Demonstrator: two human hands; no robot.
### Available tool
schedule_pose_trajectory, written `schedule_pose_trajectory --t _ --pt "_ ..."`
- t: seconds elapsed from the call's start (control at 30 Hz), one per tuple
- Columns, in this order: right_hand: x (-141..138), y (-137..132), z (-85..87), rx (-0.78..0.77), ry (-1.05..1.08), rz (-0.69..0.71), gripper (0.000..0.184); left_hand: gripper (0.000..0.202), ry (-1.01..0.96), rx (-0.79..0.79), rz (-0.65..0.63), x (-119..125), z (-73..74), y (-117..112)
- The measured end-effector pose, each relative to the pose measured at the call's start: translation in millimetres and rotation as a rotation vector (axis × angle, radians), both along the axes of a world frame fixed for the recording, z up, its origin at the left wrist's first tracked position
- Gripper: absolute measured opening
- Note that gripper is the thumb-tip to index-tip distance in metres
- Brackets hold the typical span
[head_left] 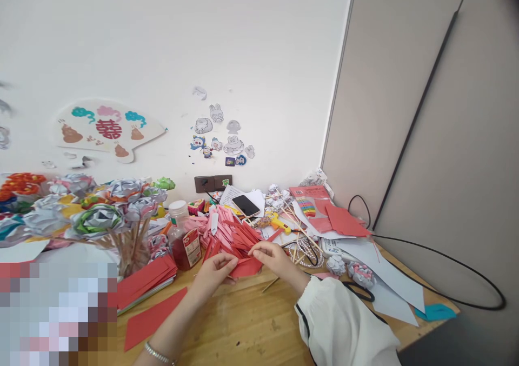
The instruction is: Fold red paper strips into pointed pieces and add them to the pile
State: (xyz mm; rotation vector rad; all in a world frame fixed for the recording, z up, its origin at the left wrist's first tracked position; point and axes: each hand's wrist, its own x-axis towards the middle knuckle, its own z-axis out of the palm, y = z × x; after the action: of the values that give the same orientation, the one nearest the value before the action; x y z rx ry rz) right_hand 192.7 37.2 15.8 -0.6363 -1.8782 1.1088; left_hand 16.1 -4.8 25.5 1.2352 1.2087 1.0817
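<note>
A small folded piece of red paper (246,267) is between my two hands, low over the near side of the paper pile. My left hand (218,270) has its fingers pinched at the paper's left end. Bent fingers of my right hand (272,255) close at its upper right edge, with the thumb nearest to me. Just behind both hands spreads a heap of folded red and pink paper strips (231,231). To the left of my left hand stands a jar of red contents with a white lid (184,239).
Paper flowers (97,217) crowd the left, beside stacked red sheets (148,279). A phone (245,206), a yellow glue gun (279,223), bead strings (306,252) and black-handled scissors (359,290) lie behind and right. A black cable (446,258) loops past the table's right edge.
</note>
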Motion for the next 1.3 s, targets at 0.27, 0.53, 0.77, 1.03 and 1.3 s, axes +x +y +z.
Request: schedule_pose_trajectory --t 0.27,0.53,0.77,1.03,1.3 --pt "-11.5 4.2 -17.6 -0.073 -0.208 0.044 0.026 0.034 0.208 0.126 -0.026 5.6 -5.8 0.5" --pt "-11.4 4.0 -16.9 0.004 -0.225 -0.014 0.018 0.035 0.161 0.063 -0.002 7.6 -8.9 0.1" --pt "-7.5 9.6 -18.3 -0.048 -0.209 0.030 0.022 0.032 0.149 0.072 -0.037 5.1 -6.4 -0.6" --pt "4.8 15.9 -14.0 -0.200 -0.153 0.132 0.028 0.029 0.059 0.019 -0.068 -1.9 2.4 -2.2" --pt "9.6 18.5 -13.4 -0.181 -0.085 0.113 0.030 0.030 -0.017 -0.024 -0.144 -5.9 10.2 -5.5"
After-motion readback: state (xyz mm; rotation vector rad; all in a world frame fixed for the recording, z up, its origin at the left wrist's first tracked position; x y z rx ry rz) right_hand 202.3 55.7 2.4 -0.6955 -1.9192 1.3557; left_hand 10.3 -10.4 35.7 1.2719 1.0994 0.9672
